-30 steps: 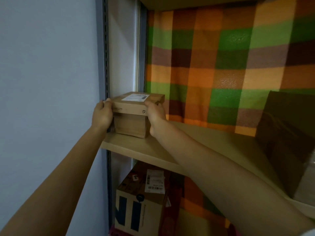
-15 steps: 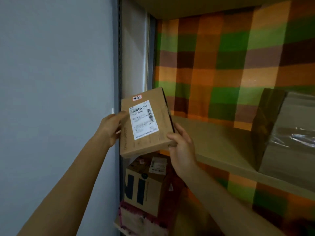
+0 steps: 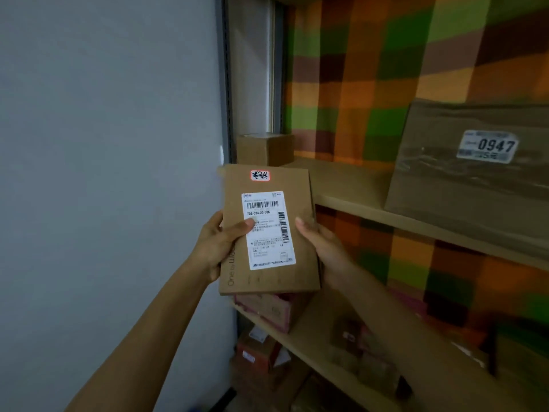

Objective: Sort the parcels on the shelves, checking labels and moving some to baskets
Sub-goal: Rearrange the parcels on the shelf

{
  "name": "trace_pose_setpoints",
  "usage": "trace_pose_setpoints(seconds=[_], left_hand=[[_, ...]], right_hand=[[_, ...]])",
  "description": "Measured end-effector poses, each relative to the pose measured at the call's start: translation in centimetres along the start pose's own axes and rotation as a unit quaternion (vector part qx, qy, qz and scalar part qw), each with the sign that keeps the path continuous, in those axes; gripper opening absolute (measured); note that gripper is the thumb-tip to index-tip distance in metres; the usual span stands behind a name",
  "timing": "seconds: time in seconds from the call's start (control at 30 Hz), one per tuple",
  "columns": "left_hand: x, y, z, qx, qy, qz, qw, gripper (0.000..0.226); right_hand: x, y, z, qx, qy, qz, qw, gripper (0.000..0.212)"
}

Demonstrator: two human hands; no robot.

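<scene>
I hold a flat brown cardboard parcel [image 3: 300,233] in front of the shelves, its top face turned toward me. A white barcode label and a small red-edged sticker show on that face. My left hand [image 3: 217,245] grips its left edge, with the thumb lying on the label. My right hand [image 3: 323,248] grips the right edge from behind and below. A small brown box [image 3: 264,148] stands at the left end of the upper shelf [image 3: 350,185].
A big tape-wrapped carton [image 3: 463,179] marked 0947 fills the upper shelf's right side. A pink box [image 3: 267,310] and small parcels lie on the shelf below [image 3: 312,349], more boxes [image 3: 255,352] under that. A grey wall is left, a plaid cloth behind.
The flat parcel came off the small box on the upper shelf and moved down toward me, label face up. My view dropped, showing the lower shelves.
</scene>
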State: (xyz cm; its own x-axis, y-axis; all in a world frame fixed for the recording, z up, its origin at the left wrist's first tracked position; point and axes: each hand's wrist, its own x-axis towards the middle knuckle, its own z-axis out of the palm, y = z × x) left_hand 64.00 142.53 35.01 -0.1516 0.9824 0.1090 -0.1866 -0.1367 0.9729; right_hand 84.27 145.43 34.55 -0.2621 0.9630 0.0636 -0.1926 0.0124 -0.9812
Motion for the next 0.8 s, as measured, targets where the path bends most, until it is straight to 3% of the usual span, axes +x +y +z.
trace_pose_setpoints(seconds=[0.17,0.3,0.37,0.47,0.53,0.63,0.73,0.8], left_hand=[[-6.7,-2.9,1.8,0.002,-0.007,-0.023,1.0,0.063],[-10.8,-5.0,2.7,0.014,0.022,-0.045,0.999,0.05],[-11.7,-5.7,3.1,0.119,0.087,-0.017,0.989,0.063],[-12.9,-6.7,4.3,0.315,0.163,0.105,0.929,0.078],[-14.2,-6.4,5.5,0.315,0.097,0.161,0.93,0.076],[-13.6,-6.7,6.6,0.252,0.027,0.076,0.964,0.102],[-13.1,-7.3,6.2,0.153,0.008,0.063,0.986,0.056],[-11.9,-8.3,6.1,0.097,-0.03,0.049,0.994,0.043]], right_hand=[[-5.3,2.7,-1.5,-0.02,0.03,0.047,0.998,0.031],[-9.7,3.7,-2.3,-0.026,0.036,0.03,0.999,0.023],[-10.6,3.9,-2.3,-0.048,0.061,0.013,0.997,0.023],[-11.9,4.1,-1.9,-0.06,0.106,-0.016,0.992,0.033],[-12.7,4.1,-1.2,-0.065,0.11,-0.033,0.991,0.03],[-14.4,2.7,1.2,-0.068,0.044,-0.054,0.995,0.047],[-15.5,1.7,3.1,-0.047,-0.025,-0.052,0.997,0.044],[-15.1,2.3,4.0,-0.069,-0.03,-0.077,0.994,0.04]])
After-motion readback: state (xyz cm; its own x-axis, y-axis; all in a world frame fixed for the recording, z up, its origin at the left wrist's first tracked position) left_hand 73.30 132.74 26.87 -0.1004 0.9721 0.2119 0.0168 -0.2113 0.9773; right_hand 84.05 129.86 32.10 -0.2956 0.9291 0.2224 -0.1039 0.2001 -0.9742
